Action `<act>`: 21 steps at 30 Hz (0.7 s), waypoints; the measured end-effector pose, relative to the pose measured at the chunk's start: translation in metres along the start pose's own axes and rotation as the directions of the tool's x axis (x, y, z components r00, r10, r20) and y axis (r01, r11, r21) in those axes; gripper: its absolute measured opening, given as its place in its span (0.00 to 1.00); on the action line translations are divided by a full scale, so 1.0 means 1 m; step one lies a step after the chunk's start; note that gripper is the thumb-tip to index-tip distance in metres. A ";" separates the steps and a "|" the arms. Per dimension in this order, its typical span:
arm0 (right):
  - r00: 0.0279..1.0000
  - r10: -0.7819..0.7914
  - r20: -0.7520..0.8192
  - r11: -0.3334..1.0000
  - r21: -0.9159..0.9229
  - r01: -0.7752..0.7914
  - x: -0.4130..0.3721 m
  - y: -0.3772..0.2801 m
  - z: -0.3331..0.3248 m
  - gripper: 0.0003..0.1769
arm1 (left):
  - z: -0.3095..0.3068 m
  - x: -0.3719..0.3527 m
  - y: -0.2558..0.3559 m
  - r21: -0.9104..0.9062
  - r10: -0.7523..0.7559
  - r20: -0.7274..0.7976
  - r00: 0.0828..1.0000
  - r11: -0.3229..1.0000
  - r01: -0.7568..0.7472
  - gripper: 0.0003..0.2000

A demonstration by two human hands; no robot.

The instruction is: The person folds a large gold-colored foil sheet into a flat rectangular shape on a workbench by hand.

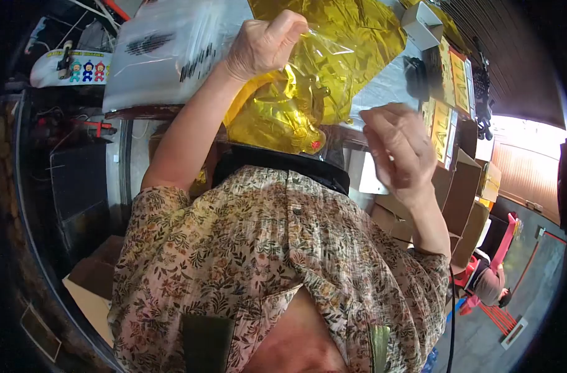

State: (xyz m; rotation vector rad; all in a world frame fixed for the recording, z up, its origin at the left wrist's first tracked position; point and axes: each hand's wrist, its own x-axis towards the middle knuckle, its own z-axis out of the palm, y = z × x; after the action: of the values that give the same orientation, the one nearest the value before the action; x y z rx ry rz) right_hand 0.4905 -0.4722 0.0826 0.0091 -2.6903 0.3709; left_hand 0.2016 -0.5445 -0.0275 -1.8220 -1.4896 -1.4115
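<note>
My left hand (266, 45) is closed in a pinch at the edge of a clear plastic film (333, 45), above shiny gold foil (370, 59). A crumpled, puffed part of the foil (274, 118) hangs down toward my waist, with a small red spot near its lower end. To the right of the foil, my right hand (403, 146) is raised with its fingers curled together. Whether anything thin is between those fingertips cannot be made out. The foil spreads over the table (380, 93) in front of me.
A stack of clear plastic bags (165, 65) with black print lies at the left. A small white box (422, 26) and yellow-orange boxes (460, 81) stand at the right, near brown cartons (464, 193). Another person (487, 286) is farther off at the right.
</note>
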 end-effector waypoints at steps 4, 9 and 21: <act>0.958 0.269 0.097 0.938 0.201 -0.283 -0.002 -0.003 0.029 0.19 | -0.001 -0.003 0.000 -0.114 -0.153 -0.027 0.988 0.982 0.149 0.06; 0.896 0.437 0.074 0.876 0.188 -0.443 0.004 0.007 0.050 0.14 | -0.005 -0.004 0.003 -0.164 -0.209 0.002 0.978 0.965 0.207 0.09; 0.868 0.497 0.012 0.803 0.372 -0.465 0.033 0.020 0.074 0.15 | -0.014 0.000 0.002 -0.332 -0.236 0.019 0.972 0.915 0.229 0.06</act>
State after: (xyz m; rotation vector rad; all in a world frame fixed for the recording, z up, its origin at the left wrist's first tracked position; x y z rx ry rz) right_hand 0.4288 -0.4705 0.0266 -0.5828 -2.4653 0.9992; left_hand 0.1969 -0.5562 -0.0208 -1.8547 -1.5761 -1.8920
